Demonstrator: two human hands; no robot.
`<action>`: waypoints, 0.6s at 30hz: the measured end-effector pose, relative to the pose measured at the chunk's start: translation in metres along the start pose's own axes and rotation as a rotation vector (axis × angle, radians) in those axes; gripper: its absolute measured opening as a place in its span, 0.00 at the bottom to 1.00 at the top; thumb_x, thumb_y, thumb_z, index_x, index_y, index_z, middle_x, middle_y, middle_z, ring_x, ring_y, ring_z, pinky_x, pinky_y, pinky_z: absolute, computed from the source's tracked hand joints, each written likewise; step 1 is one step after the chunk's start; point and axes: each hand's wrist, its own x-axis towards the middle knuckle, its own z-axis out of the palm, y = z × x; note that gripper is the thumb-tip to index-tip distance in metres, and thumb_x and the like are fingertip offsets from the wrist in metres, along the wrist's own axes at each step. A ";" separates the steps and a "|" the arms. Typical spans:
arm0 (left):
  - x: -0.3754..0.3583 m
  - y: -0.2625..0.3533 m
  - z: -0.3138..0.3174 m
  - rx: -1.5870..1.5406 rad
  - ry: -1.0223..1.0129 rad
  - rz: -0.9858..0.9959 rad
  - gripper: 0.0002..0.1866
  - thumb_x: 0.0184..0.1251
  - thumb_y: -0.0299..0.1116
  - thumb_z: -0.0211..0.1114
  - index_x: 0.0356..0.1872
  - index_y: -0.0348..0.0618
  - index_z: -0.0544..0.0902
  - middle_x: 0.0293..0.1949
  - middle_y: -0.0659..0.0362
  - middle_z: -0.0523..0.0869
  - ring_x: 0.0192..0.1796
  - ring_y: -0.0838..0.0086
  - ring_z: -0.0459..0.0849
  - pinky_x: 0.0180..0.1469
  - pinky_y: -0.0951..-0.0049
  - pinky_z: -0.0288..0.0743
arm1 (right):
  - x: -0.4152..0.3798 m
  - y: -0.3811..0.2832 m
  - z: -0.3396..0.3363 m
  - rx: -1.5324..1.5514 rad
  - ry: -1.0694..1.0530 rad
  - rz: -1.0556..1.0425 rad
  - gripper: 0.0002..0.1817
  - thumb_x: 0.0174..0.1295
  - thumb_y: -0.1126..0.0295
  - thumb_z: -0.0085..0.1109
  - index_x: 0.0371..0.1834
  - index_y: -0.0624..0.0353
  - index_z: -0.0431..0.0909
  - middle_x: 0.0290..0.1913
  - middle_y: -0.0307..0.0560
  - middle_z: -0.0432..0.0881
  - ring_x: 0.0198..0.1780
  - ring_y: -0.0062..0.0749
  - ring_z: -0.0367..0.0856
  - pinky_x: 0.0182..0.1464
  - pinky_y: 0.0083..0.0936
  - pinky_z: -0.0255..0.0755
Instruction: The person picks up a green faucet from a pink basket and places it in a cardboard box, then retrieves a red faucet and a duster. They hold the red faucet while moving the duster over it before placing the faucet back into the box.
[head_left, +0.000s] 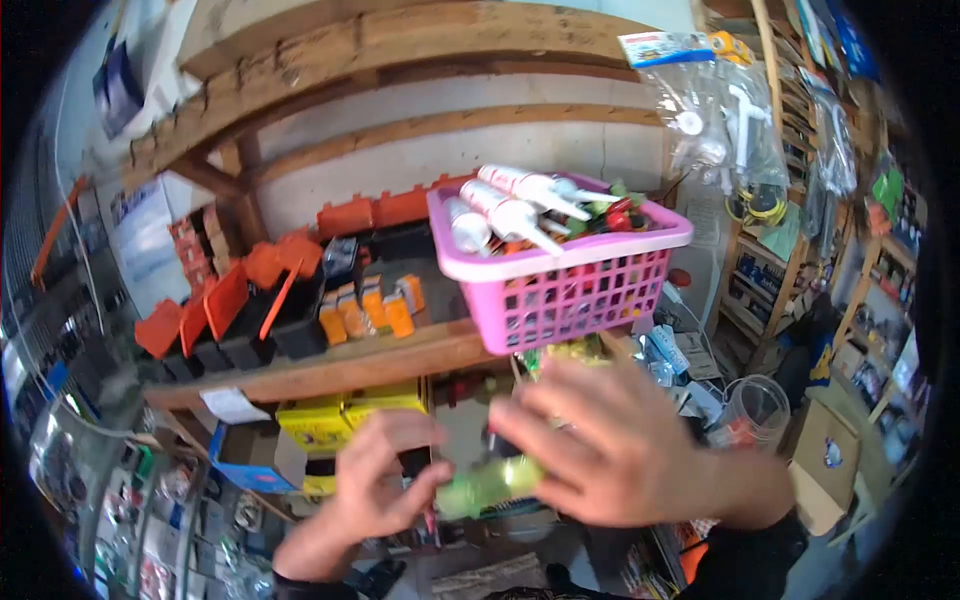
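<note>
My left hand [385, 475] is raised low in the view, its thumb and fingers apart and nothing between them. Its thumb tip is right at the near end of a blurred, pale green see-through object [488, 487]. The other end of this object runs under the fingers of my right hand [615, 445], which are curled over it. Motion smears the green object, and its kind does not show. Just beyond my right hand, a pink plastic basket [570, 300] stands on the wooden shelf [330, 372]. White nozzle tubes [500, 215] lie on top of its contents.
Small orange boxes [372, 308] and black bins with orange lids [240, 315] stand on the shelf left of the basket. Below are yellow boxes [345, 420] and a blue open box [258, 460]. Plastic packets [710, 120] hang at right, above a clear bucket [757, 410].
</note>
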 end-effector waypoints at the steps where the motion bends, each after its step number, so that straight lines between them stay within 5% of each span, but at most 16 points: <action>1: -0.045 -0.012 0.003 -0.381 -0.090 -0.225 0.19 0.52 0.33 0.69 0.43 0.35 0.76 0.44 0.51 0.80 0.46 0.61 0.78 0.51 0.66 0.71 | -0.007 -0.021 0.019 0.172 -0.074 -0.009 0.32 0.44 0.59 0.66 0.55 0.57 0.70 0.48 0.45 0.69 0.54 0.38 0.69 0.45 0.33 0.68; 2: -0.081 -0.004 0.016 -0.931 -0.039 -0.507 0.26 0.60 0.45 0.62 0.51 0.34 0.71 0.56 0.49 0.72 0.57 0.63 0.72 0.57 0.63 0.66 | -0.015 -0.039 0.042 0.341 -0.149 -0.013 0.31 0.45 0.59 0.65 0.55 0.57 0.70 0.50 0.45 0.69 0.56 0.39 0.68 0.47 0.34 0.68; 3: -0.120 -0.013 0.031 -1.371 -0.131 -0.516 0.36 0.63 0.53 0.55 0.62 0.33 0.61 0.64 0.48 0.61 0.64 0.63 0.63 0.63 0.60 0.58 | -0.026 -0.059 0.071 0.479 -0.202 0.012 0.31 0.45 0.58 0.65 0.55 0.56 0.70 0.53 0.46 0.67 0.58 0.40 0.67 0.49 0.37 0.66; 6: -0.257 -0.003 0.064 -1.775 -0.052 -1.029 0.41 0.65 0.59 0.48 0.68 0.36 0.52 0.68 0.48 0.55 0.67 0.60 0.59 0.67 0.60 0.53 | -0.072 -0.126 0.153 0.605 -0.445 0.096 0.32 0.46 0.58 0.66 0.56 0.55 0.69 0.58 0.45 0.65 0.64 0.42 0.61 0.57 0.46 0.61; 7: -0.339 -0.009 0.096 -1.585 0.060 -1.125 0.37 0.66 0.57 0.47 0.68 0.40 0.54 0.66 0.49 0.60 0.66 0.60 0.62 0.65 0.61 0.58 | -0.085 -0.148 0.173 0.646 -0.515 0.157 0.32 0.46 0.57 0.65 0.56 0.55 0.69 0.59 0.46 0.64 0.65 0.44 0.59 0.58 0.49 0.58; 8: -0.322 -0.001 0.091 -2.595 0.233 -0.810 0.31 0.68 0.52 0.47 0.66 0.43 0.58 0.62 0.49 0.66 0.63 0.57 0.68 0.62 0.59 0.64 | -0.096 -0.166 0.190 0.680 -0.585 0.219 0.31 0.47 0.56 0.65 0.55 0.55 0.69 0.60 0.47 0.63 0.67 0.45 0.56 0.60 0.51 0.56; 10: -0.308 0.028 0.054 -1.694 0.202 -1.613 0.28 0.70 0.49 0.46 0.64 0.42 0.61 0.57 0.49 0.71 0.59 0.54 0.71 0.59 0.57 0.68 | -0.113 -0.188 0.207 0.779 -0.653 0.246 0.33 0.50 0.53 0.64 0.59 0.54 0.67 0.66 0.50 0.57 0.70 0.50 0.50 0.63 0.54 0.55; 13: -0.341 0.033 0.036 -1.969 0.412 -1.454 0.28 0.69 0.50 0.45 0.64 0.44 0.61 0.59 0.46 0.69 0.63 0.48 0.65 0.61 0.51 0.64 | -0.130 -0.200 0.221 0.993 -0.447 0.384 0.33 0.50 0.56 0.67 0.59 0.56 0.69 0.64 0.54 0.60 0.67 0.48 0.58 0.62 0.43 0.60; 16: -0.354 0.044 0.016 -1.913 0.677 -1.440 0.29 0.68 0.52 0.46 0.63 0.45 0.62 0.60 0.47 0.68 0.64 0.44 0.62 0.61 0.50 0.64 | -0.155 -0.198 0.246 1.167 -0.569 0.677 0.31 0.56 0.55 0.62 0.59 0.58 0.67 0.55 0.54 0.71 0.58 0.44 0.70 0.55 0.40 0.69; 18: -0.362 0.047 0.009 -1.825 0.833 -1.410 0.30 0.67 0.54 0.47 0.63 0.46 0.63 0.60 0.49 0.68 0.64 0.42 0.61 0.60 0.49 0.65 | -0.181 -0.201 0.290 1.403 -0.653 1.240 0.27 0.56 0.60 0.63 0.58 0.57 0.68 0.53 0.48 0.72 0.53 0.37 0.73 0.51 0.32 0.69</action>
